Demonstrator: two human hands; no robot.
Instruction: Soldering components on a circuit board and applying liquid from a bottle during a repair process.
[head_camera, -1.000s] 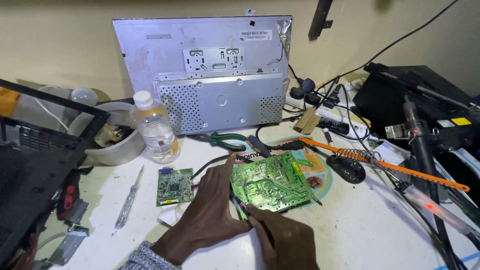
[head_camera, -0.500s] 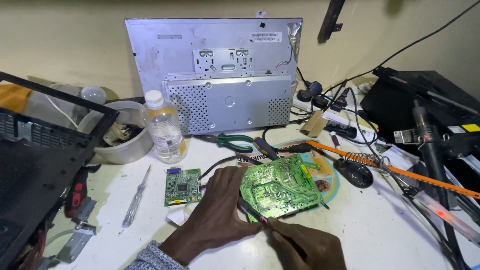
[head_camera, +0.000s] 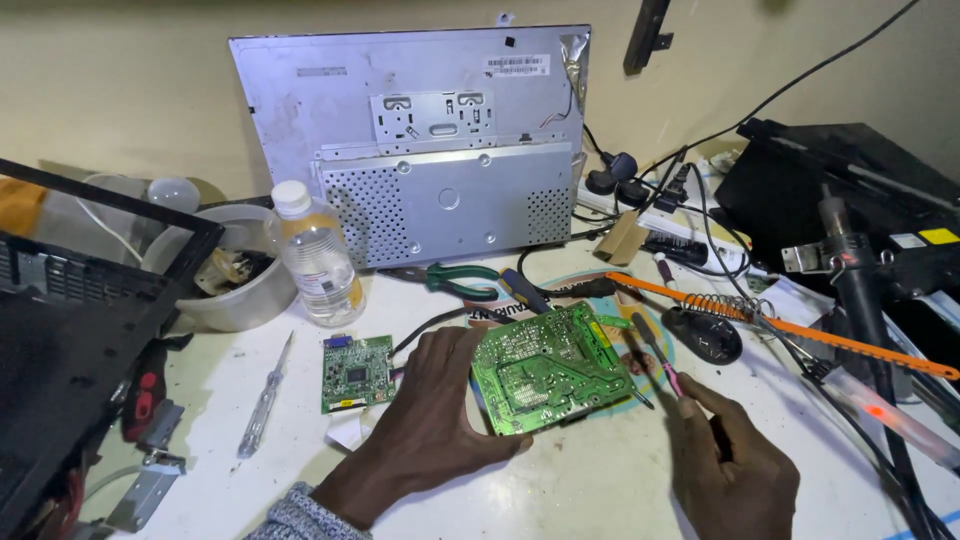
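Free room is lying along bench (head_camera: 600, 490) front edge, btwn left hand (head_camera: 425, 420) & right hand (head_camera: 730, 460). Bottle (head_camera: 318, 255), small board (head_camera: 357, 372) & screwdriver (head_camera: 262, 405) are crowding left side; cables (head_camera: 800, 345) & soldering stand (head_camera: 860, 290) are blocking right edge; metal panel (head_camera: 420, 150) is closing rear.

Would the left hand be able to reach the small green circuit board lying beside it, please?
Probably yes: the small green circuit board lies flat just beside the left hand, nothing between them, but that hand is holding the large green circuit board.
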